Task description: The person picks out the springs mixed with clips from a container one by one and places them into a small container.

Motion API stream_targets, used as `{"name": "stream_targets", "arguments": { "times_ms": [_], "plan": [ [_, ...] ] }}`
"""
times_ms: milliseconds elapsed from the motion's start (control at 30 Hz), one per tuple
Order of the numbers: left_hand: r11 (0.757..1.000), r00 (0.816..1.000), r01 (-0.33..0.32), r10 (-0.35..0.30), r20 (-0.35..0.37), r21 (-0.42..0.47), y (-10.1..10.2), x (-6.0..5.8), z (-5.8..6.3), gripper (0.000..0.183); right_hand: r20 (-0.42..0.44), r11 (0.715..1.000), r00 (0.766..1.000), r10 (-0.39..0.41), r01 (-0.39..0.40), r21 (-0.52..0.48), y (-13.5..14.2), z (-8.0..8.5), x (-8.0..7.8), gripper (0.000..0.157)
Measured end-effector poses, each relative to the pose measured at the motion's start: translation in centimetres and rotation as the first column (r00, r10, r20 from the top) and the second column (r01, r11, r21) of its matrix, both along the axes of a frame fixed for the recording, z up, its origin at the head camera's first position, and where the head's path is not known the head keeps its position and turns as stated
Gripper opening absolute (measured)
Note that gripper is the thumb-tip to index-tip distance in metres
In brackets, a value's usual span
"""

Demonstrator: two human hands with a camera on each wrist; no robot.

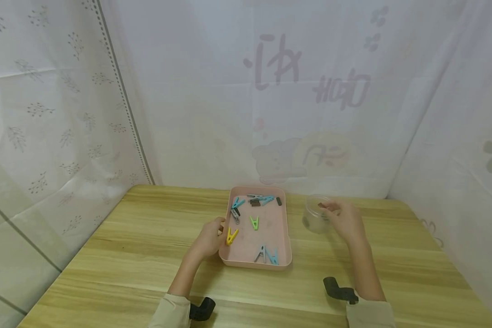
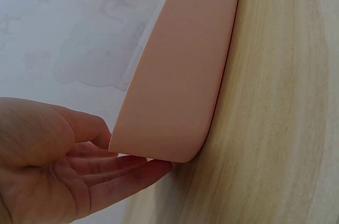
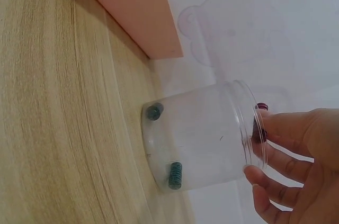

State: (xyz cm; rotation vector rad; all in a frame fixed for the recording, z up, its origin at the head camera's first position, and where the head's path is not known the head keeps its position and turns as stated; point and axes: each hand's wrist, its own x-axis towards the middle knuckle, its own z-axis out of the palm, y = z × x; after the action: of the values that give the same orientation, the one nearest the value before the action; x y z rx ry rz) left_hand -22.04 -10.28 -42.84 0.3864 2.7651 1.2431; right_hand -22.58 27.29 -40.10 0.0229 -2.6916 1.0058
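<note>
My left hand (image 1: 208,239) grips the left side of a pink tray (image 1: 270,228), thumb at the rim and fingers against the outer wall. Inside the tray lie a yellow clothespin (image 1: 231,237), a light green clothespin (image 1: 254,222), several blue and grey ones, and brown ribbed pieces (image 1: 255,203) near the far end. To the right stands a clear round jar (image 3: 201,134), upright and lidless. Over its mouth my right hand (image 1: 346,221) pinches a small dark red ribbed cylinder (image 3: 258,131). Two dark green ribbed cylinders (image 3: 175,176) rest on the jar's bottom.
The wooden table (image 1: 147,255) extends around the tray and jar. A white printed curtain (image 1: 197,136) hangs behind the far edge, with more cloth at both sides. Black camera mounts (image 1: 338,291) sit on both wrists.
</note>
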Motion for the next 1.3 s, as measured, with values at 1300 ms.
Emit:
{"name": "stream_targets", "arguments": {
  "times_ms": [1300],
  "plan": [
    [1.0,1.0,-0.006,0.006,0.02,0.018,0.02,0.26,0.35,0.043,0.061,0.997,0.998,-0.013,0.008,0.075,0.43,0.06,-0.78,0.034]
  ]
}}
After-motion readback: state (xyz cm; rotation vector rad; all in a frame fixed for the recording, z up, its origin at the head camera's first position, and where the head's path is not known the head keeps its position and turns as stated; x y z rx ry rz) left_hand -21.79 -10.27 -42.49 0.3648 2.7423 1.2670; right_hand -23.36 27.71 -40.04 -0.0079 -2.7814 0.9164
